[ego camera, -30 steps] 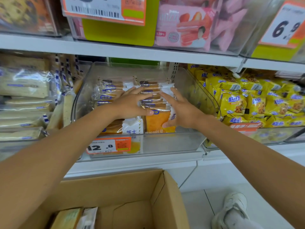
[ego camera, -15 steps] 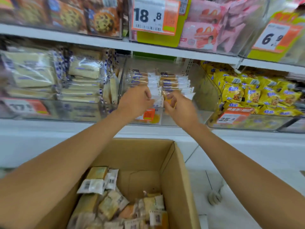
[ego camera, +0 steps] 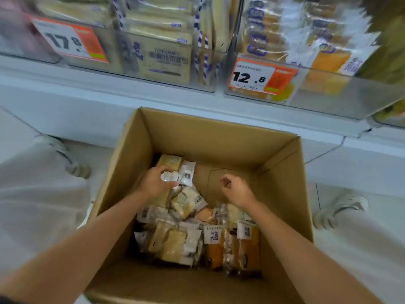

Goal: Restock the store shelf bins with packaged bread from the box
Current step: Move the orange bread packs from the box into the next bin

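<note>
An open cardboard box (ego camera: pixel 282 172) stands on the floor below the shelf and holds several bread packets (ego camera: pixel 175 244), some pale and some orange (ego camera: pixel 213 251). My left hand (ego camera: pixel 153 185) is down in the box at its far left and grips the crinkled clear end of a pale bread packet (ego camera: pixel 169 161) with a barcode label. My right hand (ego camera: pixel 237 190) hovers over the bare box bottom to the right, fingers curled, holding nothing. Above, a clear shelf bin (ego camera: pixel 328 102) tagged 12.8 holds orange and white bread packets.
A second clear bin (ego camera: pixel 166 60) tagged 17.8, at the upper left, holds pale sliced-bread packs. The white shelf ledge (ego camera: pixel 109 99) juts out above the box's far edge. My shoes (ego camera: pixel 72 165) (ego camera: pixel 341 209) and pale trouser legs flank the box.
Both hands have left the 12.8 bin and dropped into the box. My view has tipped down. My left hand has taken hold of a packet's end.
</note>
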`<action>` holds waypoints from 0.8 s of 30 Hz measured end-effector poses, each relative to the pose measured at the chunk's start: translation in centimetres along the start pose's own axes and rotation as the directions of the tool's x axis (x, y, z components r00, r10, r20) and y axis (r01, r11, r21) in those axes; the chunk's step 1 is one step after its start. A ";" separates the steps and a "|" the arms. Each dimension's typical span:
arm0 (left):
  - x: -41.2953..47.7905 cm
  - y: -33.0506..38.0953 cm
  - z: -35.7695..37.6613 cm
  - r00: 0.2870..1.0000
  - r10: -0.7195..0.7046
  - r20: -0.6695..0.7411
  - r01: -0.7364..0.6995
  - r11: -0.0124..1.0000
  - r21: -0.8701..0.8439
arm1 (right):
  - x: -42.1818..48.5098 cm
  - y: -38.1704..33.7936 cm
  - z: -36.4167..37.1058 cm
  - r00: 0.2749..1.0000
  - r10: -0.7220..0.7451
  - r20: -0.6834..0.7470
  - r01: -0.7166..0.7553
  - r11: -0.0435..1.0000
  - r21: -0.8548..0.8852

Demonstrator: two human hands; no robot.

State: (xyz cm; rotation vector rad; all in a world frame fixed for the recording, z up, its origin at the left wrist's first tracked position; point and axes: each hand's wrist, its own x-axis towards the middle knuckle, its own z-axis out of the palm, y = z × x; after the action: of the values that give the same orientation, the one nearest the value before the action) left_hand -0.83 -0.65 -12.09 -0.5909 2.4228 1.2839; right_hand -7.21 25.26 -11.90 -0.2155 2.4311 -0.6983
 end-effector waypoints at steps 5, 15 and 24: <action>4.6 -4.1 3.1 0.998 0.056 -0.004 -0.053 0.961 0.271 | 2.6 1.4 3.4 0.996 0.079 0.032 -0.083 0.988 0.129; 4.9 -0.9 2.3 0.963 0.155 -0.222 -0.062 0.925 0.374 | 3.9 2.1 3.7 0.992 0.117 0.044 -0.125 0.921 0.369; -1.4 4.1 2.0 0.913 -0.206 0.353 0.397 0.648 -0.650 | 1.7 -2.1 1.4 0.956 0.072 0.283 -0.266 0.613 0.743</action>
State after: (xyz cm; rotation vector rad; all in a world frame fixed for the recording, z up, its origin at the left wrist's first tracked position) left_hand -1.50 3.33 -9.64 -0.9190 1.4588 1.9879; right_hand -7.74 22.36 -12.59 0.2810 1.6889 -1.4716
